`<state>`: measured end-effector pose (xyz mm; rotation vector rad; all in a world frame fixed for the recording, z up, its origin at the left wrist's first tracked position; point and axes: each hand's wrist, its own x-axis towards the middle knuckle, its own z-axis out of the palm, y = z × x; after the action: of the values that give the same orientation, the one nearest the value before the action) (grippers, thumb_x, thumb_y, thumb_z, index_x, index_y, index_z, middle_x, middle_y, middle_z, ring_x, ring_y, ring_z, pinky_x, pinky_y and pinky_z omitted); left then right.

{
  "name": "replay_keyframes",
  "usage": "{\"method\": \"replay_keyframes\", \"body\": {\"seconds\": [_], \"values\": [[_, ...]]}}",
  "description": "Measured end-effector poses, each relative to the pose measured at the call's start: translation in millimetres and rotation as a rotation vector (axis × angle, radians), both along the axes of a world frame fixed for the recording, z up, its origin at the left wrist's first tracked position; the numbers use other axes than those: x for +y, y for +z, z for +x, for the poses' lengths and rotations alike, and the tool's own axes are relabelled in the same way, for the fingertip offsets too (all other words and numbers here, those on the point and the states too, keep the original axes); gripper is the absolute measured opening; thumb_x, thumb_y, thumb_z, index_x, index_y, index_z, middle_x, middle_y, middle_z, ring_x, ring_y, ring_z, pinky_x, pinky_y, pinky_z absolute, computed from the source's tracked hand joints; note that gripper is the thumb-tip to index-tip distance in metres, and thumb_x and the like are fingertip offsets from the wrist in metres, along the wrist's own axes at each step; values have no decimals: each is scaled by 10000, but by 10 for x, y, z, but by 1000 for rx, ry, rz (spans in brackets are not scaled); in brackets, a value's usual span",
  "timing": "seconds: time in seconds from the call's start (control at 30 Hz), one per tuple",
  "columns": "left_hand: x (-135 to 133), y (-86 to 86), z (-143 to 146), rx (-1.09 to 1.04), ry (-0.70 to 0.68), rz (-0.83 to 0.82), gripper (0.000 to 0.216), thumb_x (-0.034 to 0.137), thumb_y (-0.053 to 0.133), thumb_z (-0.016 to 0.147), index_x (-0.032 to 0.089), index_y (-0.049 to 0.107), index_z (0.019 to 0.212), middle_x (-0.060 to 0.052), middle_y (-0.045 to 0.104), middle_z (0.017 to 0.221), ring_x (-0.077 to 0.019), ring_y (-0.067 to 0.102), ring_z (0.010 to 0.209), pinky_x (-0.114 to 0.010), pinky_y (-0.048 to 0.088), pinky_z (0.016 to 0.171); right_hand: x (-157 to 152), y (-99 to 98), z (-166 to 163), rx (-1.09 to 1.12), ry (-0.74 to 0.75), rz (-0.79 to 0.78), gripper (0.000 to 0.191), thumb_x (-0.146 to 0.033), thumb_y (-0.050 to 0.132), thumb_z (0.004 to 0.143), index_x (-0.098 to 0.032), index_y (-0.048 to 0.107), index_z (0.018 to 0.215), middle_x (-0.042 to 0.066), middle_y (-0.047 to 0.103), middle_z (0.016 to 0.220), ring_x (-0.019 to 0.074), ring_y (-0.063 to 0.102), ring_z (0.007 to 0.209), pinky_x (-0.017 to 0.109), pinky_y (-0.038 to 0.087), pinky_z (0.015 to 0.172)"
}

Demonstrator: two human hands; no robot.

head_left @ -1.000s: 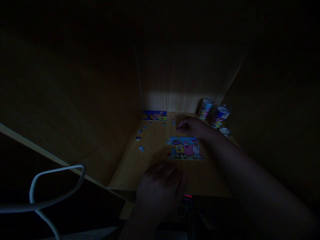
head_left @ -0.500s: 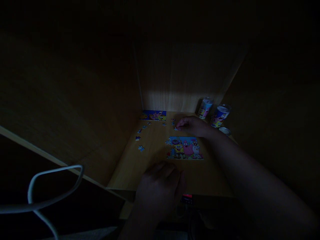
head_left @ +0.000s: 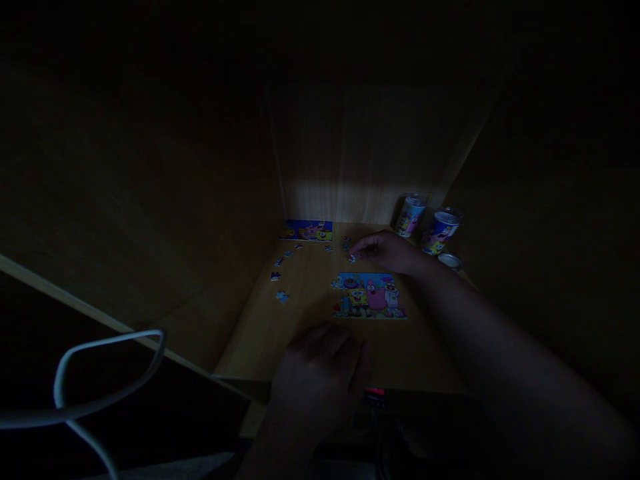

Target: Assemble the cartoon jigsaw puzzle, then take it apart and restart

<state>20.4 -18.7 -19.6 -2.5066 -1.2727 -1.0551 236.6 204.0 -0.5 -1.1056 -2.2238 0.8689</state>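
In the head view, my right hand [head_left: 384, 251] reaches over the table with its fingertips pinched on a small jigsaw piece [head_left: 353, 258]. Just in front of it lies a mostly assembled cartoon jigsaw puzzle [head_left: 377, 297], ragged along its left edge where a pale piece [head_left: 337, 283] sits. My left hand [head_left: 320, 360] rests at the table's near edge, fingers curled under; whatever is inside them is hidden. Several loose jigsaw pieces lie left of the puzzle, among them a blue piece [head_left: 283, 296] and a dark piece [head_left: 275, 276].
A blue cartoon picture [head_left: 307, 231] lies at the back left of the wooden table [head_left: 255, 353]. Two cartoon-printed cans [head_left: 411, 217] with clear tops stand back right, beside a round lid [head_left: 450, 261]. Wooden panels enclose the table; a white cable [head_left: 107, 340] loops at left. The scene is dim.
My right hand's fingers have shifted slightly at the jigsaw piece, which shows a little more now. My left hand and the assembled puzzle stay in place.
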Motion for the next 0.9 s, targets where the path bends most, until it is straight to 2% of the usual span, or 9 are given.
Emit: {"method": "replay_keyframes", "body": {"seconds": [0.3, 0.5, 0.7, 0.9], "values": [[4, 8, 0, 5, 7, 2, 309, 194, 595, 1056, 199, 635, 749, -10, 701, 749, -193, 673, 682, -366, 540, 645, -6, 2, -25, 69, -15, -39, 69, -253, 803, 912, -252, 848, 964, 24, 851, 1013, 217, 780, 979, 391, 594, 982], [-2, 22, -2, 7, 11, 12, 320, 208, 590, 1062, 195, 638, 746, -15, 701, 750, -194, 677, 686, -364, 534, 649, -49, 41, -19, 140, -22, -153, 88, -221, 785, 869, -224, 796, 956, 19, 810, 904, 173, 750, 797, 334, 626, 801], [0, 31, 2, 15, 8, 12, 332, 210, 568, 1073, 197, 642, 750, -18, 705, 751, -194, 684, 694, -363, 542, 652, -92, 74, -52, 191, -1, -258, 143, -253, 788, 847, -215, 752, 981, 16, 786, 870, 158, 734, 730, 299, 618, 703], [1, 14, 8, -2, 4, 5, 327, 217, 569, 1073, 199, 651, 757, -18, 713, 754, -190, 687, 696, -358, 560, 655, -186, 142, -182, 191, 94, -258, 191, -256, 846, 780, -222, 786, 959, -3, 799, 927, 156, 721, 825, 306, 594, 803]]}}
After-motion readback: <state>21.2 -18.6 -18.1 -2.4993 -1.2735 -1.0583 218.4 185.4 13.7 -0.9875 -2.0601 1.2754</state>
